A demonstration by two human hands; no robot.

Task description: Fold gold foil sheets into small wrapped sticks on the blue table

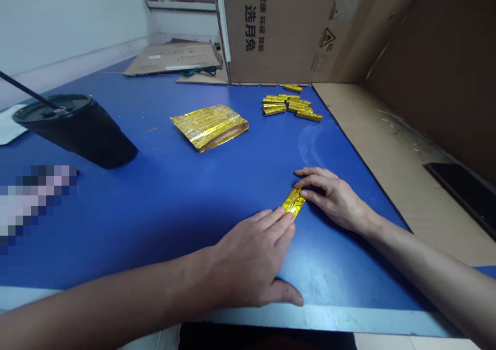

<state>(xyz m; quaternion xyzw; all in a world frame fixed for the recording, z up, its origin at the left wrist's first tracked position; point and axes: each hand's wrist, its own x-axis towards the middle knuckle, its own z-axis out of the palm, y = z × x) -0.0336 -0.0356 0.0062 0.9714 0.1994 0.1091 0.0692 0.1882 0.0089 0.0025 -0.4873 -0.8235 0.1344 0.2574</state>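
Head view: gold foil strip (pixel 294 202) is lying at four o'clock on the blue counter (pixel 163 205); left hand (pixel 253 254) is pressing it, open-fingered; right hand (pixel 341 200) is pinching its far end.

Viewed from a single head-worn camera, facing forward and down over a blue table (pixel 155 200), close above the left hand (pixel 253 252) and right hand (pixel 344 201), reaching back to an upright cardboard panel (pixel 287 29).
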